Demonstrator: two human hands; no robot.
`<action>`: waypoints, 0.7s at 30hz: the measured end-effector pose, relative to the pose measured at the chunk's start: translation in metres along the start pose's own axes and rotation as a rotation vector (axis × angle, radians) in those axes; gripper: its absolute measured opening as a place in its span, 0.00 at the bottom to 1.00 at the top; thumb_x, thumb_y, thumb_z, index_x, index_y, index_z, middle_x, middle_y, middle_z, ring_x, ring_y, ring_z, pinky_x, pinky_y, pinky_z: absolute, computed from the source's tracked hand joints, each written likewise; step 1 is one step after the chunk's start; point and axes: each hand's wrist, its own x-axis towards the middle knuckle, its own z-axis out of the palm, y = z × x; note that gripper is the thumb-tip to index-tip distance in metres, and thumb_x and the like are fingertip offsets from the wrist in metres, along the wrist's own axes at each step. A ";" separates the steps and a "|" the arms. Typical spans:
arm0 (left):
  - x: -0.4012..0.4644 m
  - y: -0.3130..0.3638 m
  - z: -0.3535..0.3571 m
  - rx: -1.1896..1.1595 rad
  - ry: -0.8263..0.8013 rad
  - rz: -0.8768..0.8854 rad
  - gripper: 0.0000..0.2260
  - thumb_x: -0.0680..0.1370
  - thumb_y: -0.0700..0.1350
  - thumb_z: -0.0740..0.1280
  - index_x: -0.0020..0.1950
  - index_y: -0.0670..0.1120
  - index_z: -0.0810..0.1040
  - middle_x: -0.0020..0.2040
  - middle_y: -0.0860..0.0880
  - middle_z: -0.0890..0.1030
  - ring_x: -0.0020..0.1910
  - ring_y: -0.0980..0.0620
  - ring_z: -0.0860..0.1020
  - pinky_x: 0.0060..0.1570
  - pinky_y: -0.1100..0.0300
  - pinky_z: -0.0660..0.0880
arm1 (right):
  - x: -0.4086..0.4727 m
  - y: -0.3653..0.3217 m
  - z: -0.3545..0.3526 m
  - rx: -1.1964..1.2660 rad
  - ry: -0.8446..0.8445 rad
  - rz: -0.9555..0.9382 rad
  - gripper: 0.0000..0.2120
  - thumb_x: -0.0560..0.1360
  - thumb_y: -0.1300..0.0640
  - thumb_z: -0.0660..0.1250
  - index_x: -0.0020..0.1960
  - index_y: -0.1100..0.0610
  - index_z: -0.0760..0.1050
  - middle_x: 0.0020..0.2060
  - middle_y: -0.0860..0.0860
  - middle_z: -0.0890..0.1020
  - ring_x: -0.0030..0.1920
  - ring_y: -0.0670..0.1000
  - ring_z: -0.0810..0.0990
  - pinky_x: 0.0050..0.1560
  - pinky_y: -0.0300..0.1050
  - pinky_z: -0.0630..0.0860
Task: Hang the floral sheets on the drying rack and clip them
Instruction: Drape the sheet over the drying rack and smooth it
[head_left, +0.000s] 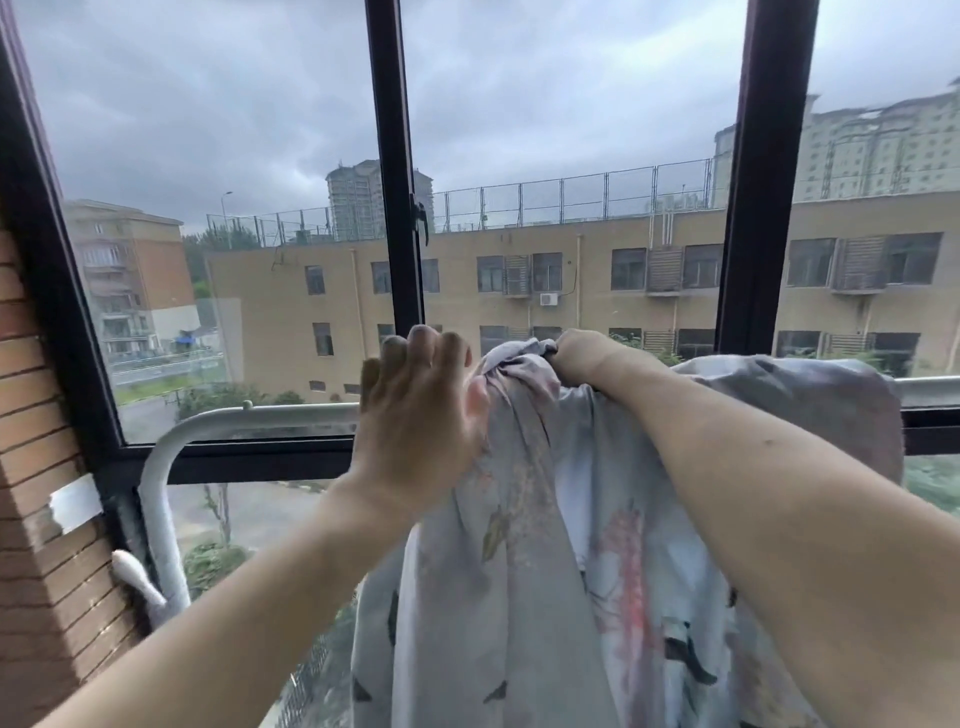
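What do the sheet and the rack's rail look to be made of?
Sheet: thin woven cloth, likely cotton, matte; it bunches and folds softly where the right hand grips it. Rail: probably metal tube with a pale, smooth coating, judging by its even bend.

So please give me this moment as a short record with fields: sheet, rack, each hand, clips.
sheet: floral sheet draped over rail, bunched at top
rack: white drying rack in front of window
left hand: left hand open, palm touching sheet
right hand: right hand gripping bunched top edge
clips: none visible
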 end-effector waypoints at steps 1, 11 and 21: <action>-0.019 0.006 -0.002 -0.005 0.068 0.034 0.10 0.77 0.52 0.63 0.50 0.46 0.71 0.47 0.49 0.74 0.47 0.47 0.72 0.50 0.52 0.69 | -0.001 0.000 -0.001 -0.037 -0.021 0.013 0.16 0.78 0.52 0.60 0.58 0.62 0.76 0.55 0.58 0.80 0.52 0.58 0.78 0.49 0.45 0.71; -0.040 0.008 -0.022 -0.540 -0.202 -0.628 0.12 0.79 0.44 0.60 0.36 0.49 0.73 0.30 0.53 0.76 0.35 0.46 0.76 0.32 0.58 0.68 | -0.008 0.001 0.000 -0.239 -0.098 -0.064 0.16 0.80 0.57 0.57 0.63 0.62 0.73 0.59 0.59 0.78 0.54 0.58 0.77 0.54 0.46 0.72; 0.146 -0.094 -0.049 0.586 0.029 -0.110 0.16 0.80 0.41 0.55 0.56 0.37 0.79 0.56 0.36 0.77 0.56 0.36 0.74 0.52 0.46 0.71 | -0.004 -0.007 0.005 -0.099 -0.051 -0.038 0.12 0.78 0.51 0.62 0.52 0.59 0.76 0.53 0.58 0.80 0.49 0.56 0.78 0.47 0.43 0.71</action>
